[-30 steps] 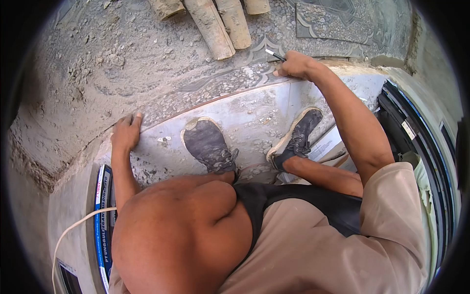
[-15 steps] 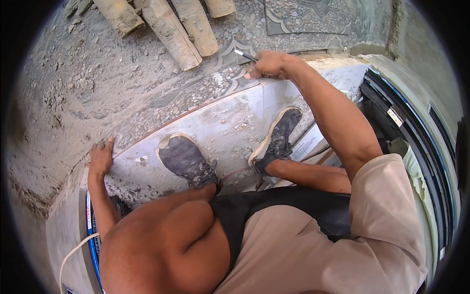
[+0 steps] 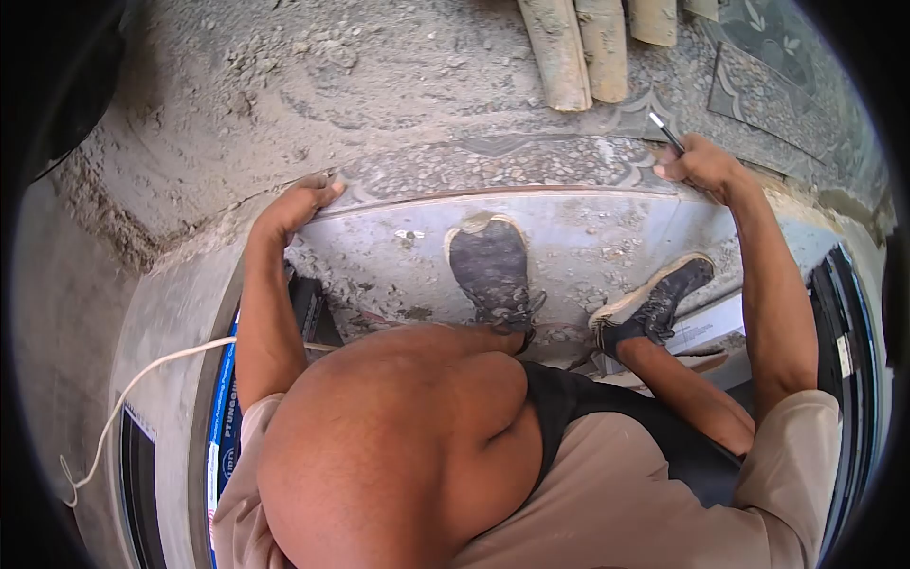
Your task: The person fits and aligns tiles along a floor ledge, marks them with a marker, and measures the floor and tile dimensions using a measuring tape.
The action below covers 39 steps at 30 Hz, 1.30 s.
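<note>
A long tile strip (image 3: pixel 474 169) with a pebble pattern lies along the dusty ledge, its reddish edge facing me. At the strip's left end, my left hand (image 3: pixel 297 209) is closed, with fingertips and thumb against the tile's corner. My right hand (image 3: pixel 706 169) is at the other end, with a dark pen (image 3: pixel 669 135) held in its fingers, white tip pointing up and left. The thumb of that hand touches the tile's right end. The undersides of both hands are hidden.
Several bamboo poles (image 3: pixel 555 57) lie beyond the strip. Another patterned tile (image 3: pixel 773 100) rests at far right. Below are my shoes (image 3: pixel 488 266) on a pale dusty slab (image 3: pixel 379 251). A blue-and-white box (image 3: pixel 226 417) and a white cable (image 3: pixel 142 389) are at left.
The view has swung left, so the strip, poles and shoes appear farther right. My left hand's fingers, spread before, are now drawn together at the tile's end. The pen stays in my right hand.
</note>
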### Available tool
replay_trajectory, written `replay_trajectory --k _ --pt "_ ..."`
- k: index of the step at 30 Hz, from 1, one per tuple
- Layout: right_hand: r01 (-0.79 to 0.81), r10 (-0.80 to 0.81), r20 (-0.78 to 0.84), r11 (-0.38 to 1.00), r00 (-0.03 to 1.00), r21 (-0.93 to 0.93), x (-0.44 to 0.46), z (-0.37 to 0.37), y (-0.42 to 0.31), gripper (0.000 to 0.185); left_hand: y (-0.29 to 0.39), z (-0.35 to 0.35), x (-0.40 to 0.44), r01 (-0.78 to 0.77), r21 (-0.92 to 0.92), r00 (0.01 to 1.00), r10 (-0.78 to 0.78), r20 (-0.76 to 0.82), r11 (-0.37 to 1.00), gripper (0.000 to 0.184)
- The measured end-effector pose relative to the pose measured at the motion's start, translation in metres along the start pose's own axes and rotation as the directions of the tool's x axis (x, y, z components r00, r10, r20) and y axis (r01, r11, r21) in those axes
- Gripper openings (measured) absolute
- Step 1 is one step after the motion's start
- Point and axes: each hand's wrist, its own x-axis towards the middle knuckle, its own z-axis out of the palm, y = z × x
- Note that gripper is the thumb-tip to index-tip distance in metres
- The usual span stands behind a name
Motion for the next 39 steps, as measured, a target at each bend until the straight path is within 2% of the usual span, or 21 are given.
replay_trajectory --k 1,3,7,10,12,15,16,17,18,19,21,22,26,29,31,32,34,35,37,38,39 --pt "-0.041 0.041 0.032 0.999 0.999 0.005 -0.003 -0.002 -0.004 0.028 0.002 0.000 0.000 0.011 0.000 1.000 -0.011 -0.026 1.000 0.057" --pt "-0.016 0.015 0.012 0.999 1.000 0.037 -0.002 0.000 -0.003 0.030 0.006 0.002 0.003 0.015 0.022 1.000 -0.016 0.025 1.000 0.033" --pt "-0.035 0.035 0.003 0.989 0.999 0.145 -0.006 0.001 -0.003 0.035 0.006 0.003 0.005 0.007 -0.026 1.000 -0.007 0.009 1.000 0.031" --pt "-0.033 0.035 -0.008 0.989 0.999 0.147 -0.007 0.002 -0.004 0.036 0.011 0.002 0.002 0.049 0.049 0.999 -0.049 0.008 0.998 0.033" --pt "-0.036 0.033 0.021 0.986 0.999 0.165 0.002 0.000 0.005 0.037 0.012 0.009 -0.002 0.017 0.045 0.985 -0.010 -0.170 0.999 0.042" --pt "-0.068 0.058 0.060 0.981 0.997 0.182 0.005 -0.001 0.007 0.035 0.009 0.013 -0.006 -0.068 0.080 0.961 0.087 -0.263 0.994 0.046" --pt "-0.089 0.078 0.070 0.980 0.994 0.177 0.004 -0.003 0.005 0.034 0.007 0.012 -0.008 -0.074 0.079 0.961 0.092 -0.261 0.994 0.046" --pt "-0.091 0.081 0.063 0.980 0.995 0.175 0.002 0.000 0.003 0.034 0.007 0.009 -0.014 -0.093 0.065 0.976 0.104 -0.193 0.993 0.049" --pt "-0.071 0.075 -0.014 0.981 0.997 0.181 -0.001 0.005 0.002 0.029 0.004 0.006 -0.018 -0.110 0.051 0.985 0.116 -0.124 0.993 0.052" --pt "-0.049 0.067 -0.089 0.982 0.994 0.185 -0.002 0.009 0.000 0.026 -0.005 0.004 -0.020 -0.115 0.049 0.985 0.120 -0.123 0.992 0.052" --pt "-0.086 0.096 -0.072 0.986 0.993 0.140 -0.003 0.007 -0.007 0.025 -0.010 0.003 -0.031 -0.334 0.041 0.939 0.336 -0.068 0.942 0.060" --pt "-0.121 0.126 -0.053 0.988 0.991 0.098 -0.002 0.006 -0.010 0.025 -0.009 -0.002 -0.032 -0.241 0.100 0.970 0.242 0.002 0.965 0.069" --pt "-0.162 0.163 -0.014 0.984 0.986 0.076 -0.002 0.003 -0.016 0.025 -0.012 0.001 -0.030 -0.303 0.064 0.951 0.306 -0.038 0.951 0.068" --pt "-0.160 0.161 -0.056 0.987 0.985 0.018 -0.002 0.010 -0.019 0.029 -0.013 -0.003 -0.020 -0.252 0.015 0.968 0.252 -0.013 0.968 0.065" --pt "-0.095 0.079 -0.194 0.993 0.978 -0.074 -0.006 0.025 -0.027 0.048 -0.013 -0.005 -0.015 -0.101 -0.006 0.992 0.101 0.073 0.995 0.061" --pt "-0.095 0.078 -0.200 0.993 0.977 -0.075 -0.006 0.027 -0.031 0.048 -0.007 -0.007 -0.019 -0.107 -0.007 0.992 0.108 0.073 0.994 0.061" --pt "-0.119 0.076 -0.171 0.959 0.982 -0.258 -0.002 0.026 -0.034 0.066 0.008 -0.009 -0.024 0.027 -0.083 0.984 -0.012 0.175 0.996 0.062" --pt "-0.127 0.081 -0.180 0.957 0.980 -0.259 0.001 0.026 -0.030 0.066 0.010 -0.004 -0.020 0.019 -0.086 0.983 -0.004 0.181 0.996 0.062" --pt "-0.082 0.043 -0.163 0.967 0.986 -0.241 0.006 0.025 -0.020 0.058 0.011 0.010 -0.009 0.068 -0.180 0.995 -0.079 -0.057 0.981 0.064" --pt "-0.080 0.034 -0.152 0.947 0.988 -0.312 0.002 0.025 -0.025 0.062 0.008 0.018 -0.004 0.058 -0.054 0.986 -0.066 -0.155 0.997 0.057" --pt "-0.088 0.038 -0.161 0.945 0.986 -0.314 -0.003 0.025 -0.028 0.062 0.005 0.020 0.000 0.050 -0.056 0.987 -0.058 -0.150 0.997 0.057"
